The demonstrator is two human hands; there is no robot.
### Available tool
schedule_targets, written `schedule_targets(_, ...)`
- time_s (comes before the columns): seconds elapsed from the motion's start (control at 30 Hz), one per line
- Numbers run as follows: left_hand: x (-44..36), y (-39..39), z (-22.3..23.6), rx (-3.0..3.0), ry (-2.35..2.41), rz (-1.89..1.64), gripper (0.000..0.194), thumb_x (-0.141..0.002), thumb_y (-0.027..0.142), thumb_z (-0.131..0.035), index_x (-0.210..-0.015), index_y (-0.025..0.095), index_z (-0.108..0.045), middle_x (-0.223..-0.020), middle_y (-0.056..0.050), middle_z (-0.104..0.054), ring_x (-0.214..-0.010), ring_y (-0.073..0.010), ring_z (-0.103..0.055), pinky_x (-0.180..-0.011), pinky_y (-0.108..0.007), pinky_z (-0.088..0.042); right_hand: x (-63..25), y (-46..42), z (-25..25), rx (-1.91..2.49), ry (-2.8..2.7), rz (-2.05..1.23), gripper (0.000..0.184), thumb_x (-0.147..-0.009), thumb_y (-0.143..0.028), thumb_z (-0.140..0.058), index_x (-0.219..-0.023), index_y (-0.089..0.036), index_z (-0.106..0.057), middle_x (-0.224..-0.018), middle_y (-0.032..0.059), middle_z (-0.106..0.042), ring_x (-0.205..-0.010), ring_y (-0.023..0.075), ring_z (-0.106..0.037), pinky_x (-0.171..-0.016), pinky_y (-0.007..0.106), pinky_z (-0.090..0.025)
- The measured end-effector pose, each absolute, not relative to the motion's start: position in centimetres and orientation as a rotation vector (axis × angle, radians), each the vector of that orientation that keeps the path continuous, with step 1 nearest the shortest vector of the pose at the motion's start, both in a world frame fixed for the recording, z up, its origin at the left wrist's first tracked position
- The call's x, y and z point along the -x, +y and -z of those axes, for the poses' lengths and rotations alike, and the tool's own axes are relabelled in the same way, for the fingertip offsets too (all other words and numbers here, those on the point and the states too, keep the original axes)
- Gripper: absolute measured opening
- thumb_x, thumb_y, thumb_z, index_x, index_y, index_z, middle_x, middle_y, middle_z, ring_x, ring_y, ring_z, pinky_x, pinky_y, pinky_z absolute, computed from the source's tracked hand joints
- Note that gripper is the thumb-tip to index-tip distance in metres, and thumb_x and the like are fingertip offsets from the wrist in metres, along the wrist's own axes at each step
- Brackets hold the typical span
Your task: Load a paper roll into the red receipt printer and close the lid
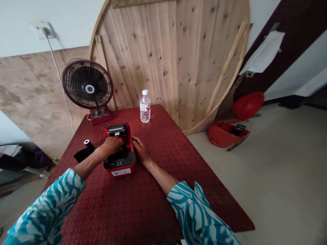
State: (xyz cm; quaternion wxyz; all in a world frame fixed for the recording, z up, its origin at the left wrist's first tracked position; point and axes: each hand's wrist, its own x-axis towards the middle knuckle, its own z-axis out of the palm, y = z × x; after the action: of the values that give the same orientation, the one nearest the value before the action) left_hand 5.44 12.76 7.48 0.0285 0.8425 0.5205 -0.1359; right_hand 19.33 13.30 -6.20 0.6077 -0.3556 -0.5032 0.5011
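A small red and black printer (119,162) stands on the red table (158,190), with its lid (115,129) tipped open at the back. My left hand (111,145) lies over the printer's open compartment, fingers curled down into it. What they hold, if anything, is hidden. My right hand (139,149) rests flat against the printer's right side, fingers stretched out. A black roll (85,150) lies on the table to the left of the printer, apart from both hands.
A clear water bottle (145,106) stands behind the printer. A desk fan (88,86) on a red base sits at the table's far left corner. A round wooden board (173,58) leans on the wall. On the floor right lie a red bag (224,133) and red helmet (247,104).
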Motion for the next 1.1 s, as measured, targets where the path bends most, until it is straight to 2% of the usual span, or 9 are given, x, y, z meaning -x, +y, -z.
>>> schedule_targets(0.07,-4.4,12.5,-7.9,-2.602,1.527,0.326,0.025,-0.085,0.023,-0.059,-0.106,0.025,-0.07,-0.108,-0.007,-0.072,-0.102,-0.026,-0.066,-0.085,-0.034,-0.051,-19.3,13.4,6.3,0.816,-1.16,-1.158,0.034,-0.083,-0.043,-0.053,-0.11,-0.027,-0.065,-0.117,0.0015,-0.067,-0.114,0.0209,-0.058,-0.104,0.038,-0.04)
schedule_targets(0.13,-3.1,11.6,-8.3,-2.551,1.426,0.082,0.028,-0.09,0.032,-0.053,-0.113,0.027,-0.067,-0.113,-0.003,-0.071,-0.102,-0.0207,-0.066,-0.087,-0.029,-0.05,-19.3,13.4,6.3,0.8,-1.156,-1.166,0.035,-0.082,-0.043,-0.053,-0.11,-0.027,-0.065,-0.118,0.0016,-0.067,-0.115,0.0206,-0.057,-0.104,0.038,-0.04)
schedule_targets(0.2,-1.7,10.1,-8.6,-2.454,1.329,-0.164,0.033,-0.091,0.041,-0.05,-0.114,0.025,-0.067,-0.112,-0.003,-0.072,-0.098,-0.0192,-0.067,-0.086,-0.028,-0.05,-19.3,13.3,6.2,0.79,-1.156,-1.177,0.035,-0.082,-0.043,-0.054,-0.11,-0.026,-0.065,-0.118,0.0016,-0.067,-0.115,0.0205,-0.057,-0.104,0.037,-0.04)
schedule_targets(0.27,-0.8,8.5,-8.4,-2.406,1.272,-0.279,0.036,-0.088,0.046,-0.054,-0.111,0.024,-0.069,-0.109,-0.004,-0.073,-0.094,-0.0199,-0.068,-0.084,-0.029,-0.052,-19.4,13.1,6.0,0.801,-1.155,-1.18,0.034,-0.082,-0.043,-0.054,-0.11,-0.026,-0.065,-0.117,0.0017,-0.068,-0.114,0.0208,-0.058,-0.104,0.038,-0.04)
schedule_targets(0.37,-0.2,7.1,-7.7,-2.45,1.21,-0.383,0.032,-0.085,0.043,-0.059,-0.108,0.024,-0.07,-0.105,-0.004,-0.073,-0.093,-0.0204,-0.069,-0.082,-0.029,-0.053,-19.5,13.0,5.6,0.826,-1.142,-1.172,0.033,-0.081,-0.043,-0.055,-0.108,-0.026,-0.066,-0.115,0.0016,-0.068,-0.114,0.022,-0.058,-0.104,0.039,-0.04)
schedule_targets(0.47,-0.4,6.8,-6.8,-2.501,1.159,-0.525,0.025,-0.089,0.035,-0.052,-0.1,0.023,-0.071,-0.097,-0.004,-0.074,-0.088,-0.0181,-0.069,-0.079,-0.028,-0.053,-19.5,12.9,5.5,0.835,-1.141,-1.168,0.033,-0.08,-0.044,-0.055,-0.106,-0.026,-0.067,-0.115,0.001,-0.068,-0.114,0.0221,-0.058,-0.104,0.038,-0.04)
schedule_targets(0.6,-0.9,6.6,-6.3,-2.615,1.175,-0.659,0.025,-0.093,0.031,-0.048,-0.095,0.022,-0.071,-0.09,-0.004,-0.074,-0.083,-0.0172,-0.069,-0.076,-0.028,-0.052,-19.5,12.9,5.5,0.84,-1.149,-1.166,0.034,-0.08,-0.045,-0.055,-0.106,-0.026,-0.066,-0.114,0.0012,-0.069,-0.113,0.022,-0.058,-0.103,0.038,-0.041)
schedule_targets(0.93,-1.3,2.6,-4.4,-2.863,1.212,-0.802,0.017,-0.092,0.025,-0.054,-0.1,0.021,-0.069,-0.1,-0.006,-0.07,-0.09,-0.0195,-0.063,-0.077,-0.034,-0.045,-19.5,12.8,5.7,0.845,-1.139,-1.172,0.035,-0.08,-0.047,-0.055,-0.107,-0.026,-0.066,-0.114,0.001,-0.069,-0.113,0.0213,-0.058,-0.104,0.038,-0.04)
schedule_targets(1.1,-1.0,2.0,-2.5,-2.891,1.227,-0.93,0.023,-0.089,0.025,-0.058,-0.111,0.02,-0.064,-0.107,-0.009,-0.068,-0.101,-0.0234,-0.059,-0.08,-0.037,-0.045,-19.1,13.4,4.8,0.898,-1.124,-1.115,0.041,-0.084,-0.051,-0.051,-0.115,-0.027,-0.062,-0.124,0.0016,-0.064,-0.12,0.0203,-0.053,-0.107,0.038,-0.038)
